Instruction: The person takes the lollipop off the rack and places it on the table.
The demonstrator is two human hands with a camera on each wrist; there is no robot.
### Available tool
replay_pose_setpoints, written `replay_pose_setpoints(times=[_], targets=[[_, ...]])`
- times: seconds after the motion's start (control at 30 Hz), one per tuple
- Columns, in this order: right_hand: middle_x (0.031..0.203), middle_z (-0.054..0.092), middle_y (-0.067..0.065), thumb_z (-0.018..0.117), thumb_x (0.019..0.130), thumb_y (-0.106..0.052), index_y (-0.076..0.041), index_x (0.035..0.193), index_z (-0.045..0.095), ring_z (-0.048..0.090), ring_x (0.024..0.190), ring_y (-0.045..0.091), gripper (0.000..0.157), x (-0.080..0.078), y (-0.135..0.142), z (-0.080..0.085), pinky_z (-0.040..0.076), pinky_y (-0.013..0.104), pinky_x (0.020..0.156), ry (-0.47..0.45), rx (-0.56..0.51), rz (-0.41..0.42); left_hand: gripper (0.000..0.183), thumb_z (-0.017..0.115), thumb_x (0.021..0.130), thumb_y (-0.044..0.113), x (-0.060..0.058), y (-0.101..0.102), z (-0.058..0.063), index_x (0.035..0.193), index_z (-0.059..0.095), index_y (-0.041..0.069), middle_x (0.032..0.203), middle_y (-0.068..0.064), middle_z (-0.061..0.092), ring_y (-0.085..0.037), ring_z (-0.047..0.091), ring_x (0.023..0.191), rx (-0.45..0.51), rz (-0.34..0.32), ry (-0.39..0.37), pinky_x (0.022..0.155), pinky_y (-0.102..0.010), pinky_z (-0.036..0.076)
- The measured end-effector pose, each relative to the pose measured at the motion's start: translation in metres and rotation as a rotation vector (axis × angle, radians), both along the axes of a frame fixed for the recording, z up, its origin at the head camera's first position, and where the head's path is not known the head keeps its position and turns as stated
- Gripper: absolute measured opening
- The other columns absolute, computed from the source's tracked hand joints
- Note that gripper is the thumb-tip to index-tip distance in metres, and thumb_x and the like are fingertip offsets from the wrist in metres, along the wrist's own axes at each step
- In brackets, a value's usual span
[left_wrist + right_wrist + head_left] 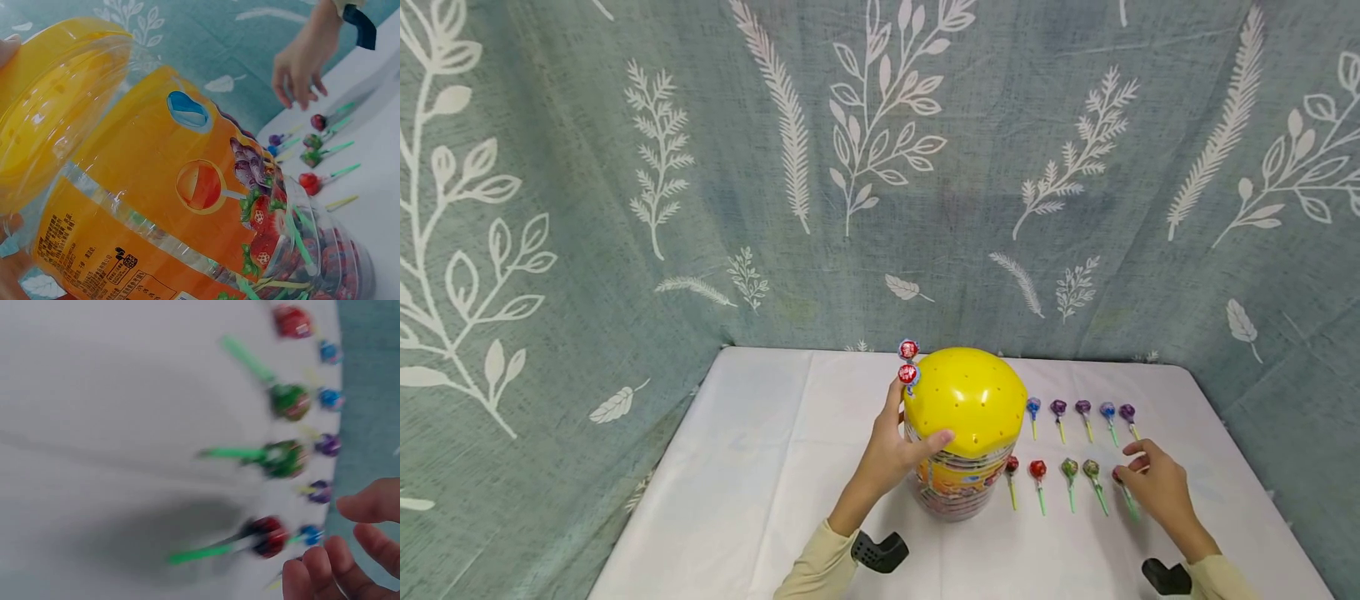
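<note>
My left hand [886, 457] grips a clear plastic jar [957, 482] near its yellow lid [966, 400], thumb across the front and fingers round the side. Two small red-and-white round pieces [908, 362] show by those fingertips. Through the jar's lower wall, wrapped lollipops [334, 262] are visible below an orange fruit-printed label [144, 137]. My right hand [1161, 485] hovers by the end of the near row with loosely bent fingers and holds nothing. Under it lies a dark red lollipop [270, 537] with a green stick.
A far row of blue and purple lollipops [1082, 407] lies right of the jar. In the near row are red lollipops [1037, 471] and green lollipops [1091, 469]. All lie on a white-covered table [737, 467], with a leaf-patterned curtain [925, 250] behind.
</note>
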State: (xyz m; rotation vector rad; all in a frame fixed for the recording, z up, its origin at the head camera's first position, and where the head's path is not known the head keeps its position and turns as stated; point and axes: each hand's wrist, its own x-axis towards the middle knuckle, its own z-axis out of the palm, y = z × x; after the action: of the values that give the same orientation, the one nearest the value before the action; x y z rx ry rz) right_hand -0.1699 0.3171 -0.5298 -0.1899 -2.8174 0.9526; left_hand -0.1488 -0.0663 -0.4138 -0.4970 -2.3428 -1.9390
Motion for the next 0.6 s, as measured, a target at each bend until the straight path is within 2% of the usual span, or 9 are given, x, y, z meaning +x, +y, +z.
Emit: replay_pose_setpoints(times=[0.13, 0.23, 0.37, 0.53, 0.6], targets=[[0.074, 0.058, 0.01, 0.067, 0.08, -0.006, 0.003, 0.099, 0.057, 0.054, 0.061, 0.018, 0.024, -0.001, -0.014, 0.02, 0.043, 0.031, 0.048, 0.077, -0.037, 0.033, 0.087, 0.069, 0.08, 0.035, 0.0, 0.0, 0.0, 0.149, 0.021, 0.015, 0.139, -0.001, 0.044, -0.022, 0.032, 0.132, -0.001, 0.0, -0.005, 0.102, -0.056, 0.028], [0.077, 0.059, 0.01, 0.068, 0.081, -0.007, 0.003, 0.101, 0.059, 0.054, 0.065, 0.018, 0.023, -0.003, -0.026, 0.036, 0.043, 0.027, 0.048, 0.148, -0.068, 0.092, 0.086, 0.069, 0.08, 0.036, 0.0, -0.001, 0.001, 0.149, 0.021, 0.015, 0.139, 0.0, 0.044, -0.022, 0.032, 0.132, -0.003, 0.0, -0.003, 0.102, -0.056, 0.029], [0.076, 0.059, 0.007, 0.071, 0.081, -0.009, -0.002, 0.097, 0.062, 0.055, 0.069, 0.018, 0.019, -0.007, -0.039, 0.048, 0.043, 0.026, 0.053, 0.261, -0.138, 0.157, 0.085, 0.069, 0.081, 0.037, 0.0, -0.001, 0.0, 0.148, 0.022, 0.015, 0.138, 0.001, 0.045, -0.021, 0.032, 0.131, -0.005, -0.004, 0.012, 0.101, -0.056, 0.029], [0.078, 0.06, 0.005, 0.072, 0.082, -0.009, -0.005, 0.095, 0.063, 0.055, 0.07, 0.014, 0.017, -0.004, -0.061, 0.071, 0.044, 0.021, 0.06, 0.311, -0.151, 0.2, 0.083, 0.069, 0.081, 0.036, 0.001, -0.001, -0.001, 0.148, 0.024, 0.015, 0.137, 0.001, 0.046, -0.02, 0.034, 0.13, -0.009, -0.004, 0.02, 0.1, -0.056, 0.029], [0.081, 0.062, 0.006, 0.071, 0.082, -0.008, -0.004, 0.097, 0.063, 0.056, 0.073, 0.011, 0.017, 0.0, -0.071, 0.084, 0.044, 0.019, 0.062, 0.296, -0.123, 0.195, 0.083, 0.069, 0.081, 0.036, 0.001, -0.001, -0.002, 0.148, 0.024, 0.015, 0.137, 0.001, 0.045, -0.019, 0.035, 0.128, -0.009, -0.004, 0.018, 0.1, -0.055, 0.03]])
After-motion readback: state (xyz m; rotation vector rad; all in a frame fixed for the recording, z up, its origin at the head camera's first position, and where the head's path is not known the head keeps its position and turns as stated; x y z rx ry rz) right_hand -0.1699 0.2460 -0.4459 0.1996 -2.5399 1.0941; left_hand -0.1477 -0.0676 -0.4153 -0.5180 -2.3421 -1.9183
